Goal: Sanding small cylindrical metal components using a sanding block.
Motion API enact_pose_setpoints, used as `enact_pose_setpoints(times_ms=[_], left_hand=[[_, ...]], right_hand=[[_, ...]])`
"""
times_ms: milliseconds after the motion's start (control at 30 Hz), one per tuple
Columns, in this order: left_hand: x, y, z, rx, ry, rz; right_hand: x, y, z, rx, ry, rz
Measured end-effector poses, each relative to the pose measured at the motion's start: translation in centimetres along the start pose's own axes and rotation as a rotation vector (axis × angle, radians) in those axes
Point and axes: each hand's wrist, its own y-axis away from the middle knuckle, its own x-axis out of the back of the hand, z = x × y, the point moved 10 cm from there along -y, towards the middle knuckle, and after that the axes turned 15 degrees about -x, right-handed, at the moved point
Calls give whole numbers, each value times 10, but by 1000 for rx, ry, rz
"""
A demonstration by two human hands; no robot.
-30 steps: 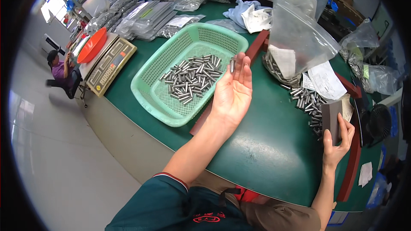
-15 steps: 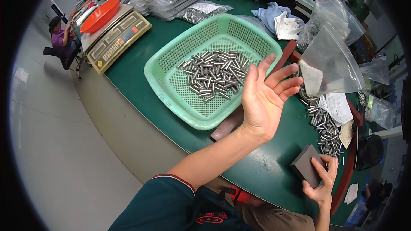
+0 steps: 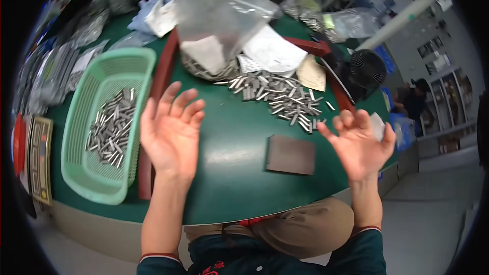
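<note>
Both hands hover palm-up above the green counter [image 3: 229,173], holding nothing. The left hand [image 3: 170,132] has its fingers [image 3: 178,103] spread and released; the right hand [image 3: 359,145] is likewise loose, fingers [image 3: 349,120] curled slightly upward with nothing between them.

Nearest, between the 2 hands, a dark pad [image 3: 290,154] lies flat on the counter. It is a thin brownish-grey rectangle with a matte face; it probably weighs little and lifts easiest by pinching 1 edge.

Just beyond the pad, a loose heap of pins [image 3: 277,97] sprawls across the counter. They are short, straight, grey metal pieces with a dull shine, lying at every angle. Each one likely is stiff, smooth and light, prone to rolling or slipping, so a pinch across the middle of a single pin, or a scoop of several, would suit. In bulk they would feel heavy.

To the left, a green basket [image 3: 81,173] holds more of the same pins, touching the wooden strip [image 3: 145,173] beside it. Farther back, a clear bag [image 3: 219,20] stands partly filled, with papers [image 3: 272,51] next to it. A small black fan [image 3: 367,69] sits at the far right.
</note>
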Motion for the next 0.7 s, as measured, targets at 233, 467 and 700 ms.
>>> enact_pose_setpoints(times_ms=[233, 467, 700], left_hand=[[-6, 4, -13, 38, -75, -104], [8, 6, -27, 95, -142, -59], [17, -11, -15, 128, -137, -261]], right_hand=[[29, 23, 4, 8, -253, 164], [0, 50, -15, 339, 303, 181], [-164, 165, 51, 1751, 1509, -416]])
